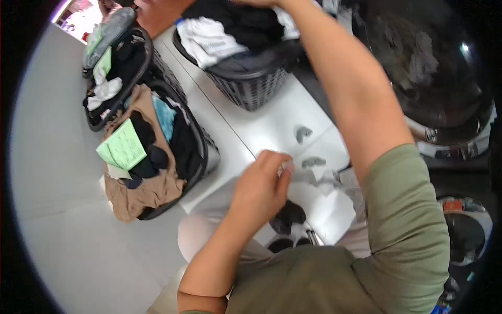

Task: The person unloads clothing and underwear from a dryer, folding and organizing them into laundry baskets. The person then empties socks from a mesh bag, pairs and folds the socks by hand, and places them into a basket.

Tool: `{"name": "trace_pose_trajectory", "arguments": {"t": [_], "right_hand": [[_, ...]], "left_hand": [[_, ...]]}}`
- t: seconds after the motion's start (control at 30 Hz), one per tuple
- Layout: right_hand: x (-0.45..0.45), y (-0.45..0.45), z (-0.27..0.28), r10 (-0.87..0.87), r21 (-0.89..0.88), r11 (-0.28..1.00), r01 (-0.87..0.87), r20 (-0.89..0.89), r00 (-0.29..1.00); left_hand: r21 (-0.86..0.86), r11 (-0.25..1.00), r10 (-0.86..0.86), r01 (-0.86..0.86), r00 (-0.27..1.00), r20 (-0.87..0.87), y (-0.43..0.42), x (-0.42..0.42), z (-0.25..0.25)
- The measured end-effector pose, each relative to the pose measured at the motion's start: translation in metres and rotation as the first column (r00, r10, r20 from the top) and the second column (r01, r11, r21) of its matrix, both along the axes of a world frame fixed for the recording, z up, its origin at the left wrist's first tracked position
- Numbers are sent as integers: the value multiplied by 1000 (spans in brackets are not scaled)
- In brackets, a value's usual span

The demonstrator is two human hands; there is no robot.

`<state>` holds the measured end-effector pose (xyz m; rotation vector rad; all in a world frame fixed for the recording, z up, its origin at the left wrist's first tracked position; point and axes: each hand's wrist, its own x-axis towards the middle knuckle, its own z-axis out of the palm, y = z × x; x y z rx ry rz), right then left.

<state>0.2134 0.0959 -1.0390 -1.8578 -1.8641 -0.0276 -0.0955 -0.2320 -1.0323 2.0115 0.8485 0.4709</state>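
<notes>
My left hand (263, 183) is in the middle of the view, its thumb and fingers pinched together. A bit of thin, whitish, see-through material (284, 167) shows between the fingertips, too blurred to name. My right arm reaches up to the top edge, where only part of my right hand (259, 2) is visible, over the black clothes (251, 23) in a dark laundry basket (248, 86). Its fingers are mostly cut off by the frame. White garments (206, 42) with dark print lie in the same basket.
At left stands a second basket (201, 152) with a brown garment (157, 188), dark socks and a green paper slip (123, 146). Behind it is another full basket (146, 52). Front-loading machines with a round dark door (418, 63) line the right. Grey socks (314, 162) lie on white tiles.
</notes>
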Motion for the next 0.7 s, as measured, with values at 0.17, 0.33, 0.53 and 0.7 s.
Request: {"name": "trace_pose_trajectory", "arguments": {"t": [0.17, 0.33, 0.53, 0.7], "right_hand": [[5, -198, 12, -74, 328, 935, 133, -186, 980], [15, -360, -250, -416, -553, 788, 271, -154, 896], [-43, -485, -392, -593, -714, 587, 381, -59, 803], [-57, -438, -285, -540, -591, 749, -299, -806, 243]], "left_hand": [[-371, 906, 279, -202, 945, 168, 5, -22, -1], [-596, 763, 468, -252, 850, 240, 11, -12, -7], [-510, 826, 334, -240, 937, 100, -3, 17, -29], [-13, 999, 32, -34, 996, -87, -5, 29, -43]]}}
